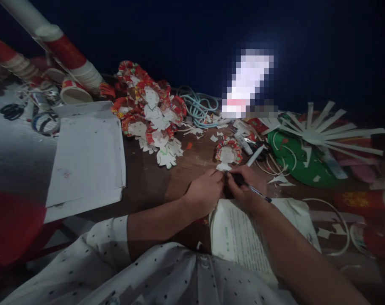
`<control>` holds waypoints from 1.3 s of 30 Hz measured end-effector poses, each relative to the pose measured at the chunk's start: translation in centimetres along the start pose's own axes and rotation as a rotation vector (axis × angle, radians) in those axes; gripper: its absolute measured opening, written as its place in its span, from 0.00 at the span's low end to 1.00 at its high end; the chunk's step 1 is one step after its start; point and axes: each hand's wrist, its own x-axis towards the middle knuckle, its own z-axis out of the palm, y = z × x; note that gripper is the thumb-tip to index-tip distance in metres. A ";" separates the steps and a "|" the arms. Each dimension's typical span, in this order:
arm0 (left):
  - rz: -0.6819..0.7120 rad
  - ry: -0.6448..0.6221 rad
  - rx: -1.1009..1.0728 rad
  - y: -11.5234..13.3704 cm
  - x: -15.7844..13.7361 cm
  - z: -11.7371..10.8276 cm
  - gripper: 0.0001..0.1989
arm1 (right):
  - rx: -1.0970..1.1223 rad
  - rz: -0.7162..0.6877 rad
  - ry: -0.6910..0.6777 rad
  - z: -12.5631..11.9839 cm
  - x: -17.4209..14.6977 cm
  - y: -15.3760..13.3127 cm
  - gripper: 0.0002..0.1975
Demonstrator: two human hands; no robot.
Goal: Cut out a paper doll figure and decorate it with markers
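Note:
My right hand [245,186] is closed around a dark pen [258,194], its tip against the white lower part of a small paper figure [226,155]. That figure has a ruffled red, patterned rim around a pale round face. My left hand [206,190] presses on the figure's lower edge with its fingers curled, and part of the figure is hidden under both hands. Beneath my right forearm lies an open printed booklet [235,237]. A pile of similar red-rimmed paper figures [150,112] lies further back to the left.
A large white cardboard sheet [87,156] lies at left, near stacked paper cups [81,67]. Blue cable [200,106] coils at the back. Right of the figure are scissors [258,146], a green disc [316,169], a strip-cut paper cup [316,134] and paper scraps [281,181].

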 end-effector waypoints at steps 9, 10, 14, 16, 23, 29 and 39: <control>0.004 0.008 -0.005 0.0 0.0 0.1 0.15 | -0.004 0.028 -0.004 -0.1 0.0 -0.1 0.09; 0.001 0.007 -0.007 0.0 0.0 0.1 0.15 | -0.003 0.023 0.000 -0.1 0.0 -0.1 0.09; 0.003 0.007 -0.008 0.0 0.0 -0.1 0.15 | 0.007 -0.003 0.008 -0.1 0.1 0.0 0.09; -0.007 -0.009 -0.011 0.1 0.0 -0.3 0.15 | 0.009 -0.007 0.002 -0.1 0.1 0.1 0.09; -0.012 -0.006 -0.020 0.1 0.1 -0.3 0.15 | -0.013 0.026 -0.011 -0.1 0.1 0.2 0.08; -0.018 -0.012 -0.012 0.2 0.1 -0.5 0.14 | -0.009 0.026 0.003 -0.1 0.1 0.3 0.08; 0.004 0.012 -0.019 0.1 0.0 0.0 0.15 | -0.026 0.020 0.011 0.0 0.2 0.5 0.08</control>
